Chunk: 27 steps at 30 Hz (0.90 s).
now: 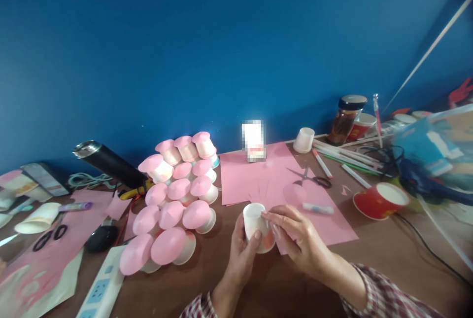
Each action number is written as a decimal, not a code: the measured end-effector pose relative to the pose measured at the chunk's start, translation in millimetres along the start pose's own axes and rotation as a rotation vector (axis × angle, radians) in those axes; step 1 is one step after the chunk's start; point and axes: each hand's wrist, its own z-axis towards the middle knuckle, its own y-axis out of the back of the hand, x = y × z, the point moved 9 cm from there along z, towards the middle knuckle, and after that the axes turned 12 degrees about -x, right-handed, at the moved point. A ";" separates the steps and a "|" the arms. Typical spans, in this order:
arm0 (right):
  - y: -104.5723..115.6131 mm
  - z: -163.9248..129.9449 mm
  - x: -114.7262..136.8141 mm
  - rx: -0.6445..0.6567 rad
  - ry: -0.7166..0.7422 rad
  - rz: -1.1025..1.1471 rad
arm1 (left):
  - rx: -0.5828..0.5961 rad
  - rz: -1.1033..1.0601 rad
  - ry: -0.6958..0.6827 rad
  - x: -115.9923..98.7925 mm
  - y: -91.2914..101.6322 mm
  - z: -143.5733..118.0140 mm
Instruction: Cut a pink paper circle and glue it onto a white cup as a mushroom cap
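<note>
A white paper cup [254,213] is held upright, slightly tilted, in my left hand [242,249], whose thumb lies across its front. The cup's lower side shows some orange print. My right hand [301,239] reaches in from the right with its fingertips at the cup's rim and side, the fingers close together. Beneath lie sheets of pink paper [240,180]. On them are a round pink paper disc [293,192], a capped marker [318,208] and scissors [312,178] with dark handles.
Several cups with pink tops [172,214] stand in rows to the left. A power strip [101,283], mouse [101,239] and black flask [111,162] lie farther left. On the right are a red paper cup [380,201], a jar [345,121] and an upturned white cup [304,140].
</note>
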 end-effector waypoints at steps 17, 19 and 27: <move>-1.4 2.3 -25.4 -0.008 -0.304 0.100 | 0.005 0.062 -0.009 4.5 2.4 0.5; -1.1 2.4 -25.4 -0.011 -0.301 0.097 | 0.007 0.065 -0.009 4.3 2.1 0.4; 0.8 4.7 -18.8 -0.035 -0.242 0.130 | -0.025 0.058 -0.009 6.6 5.3 1.1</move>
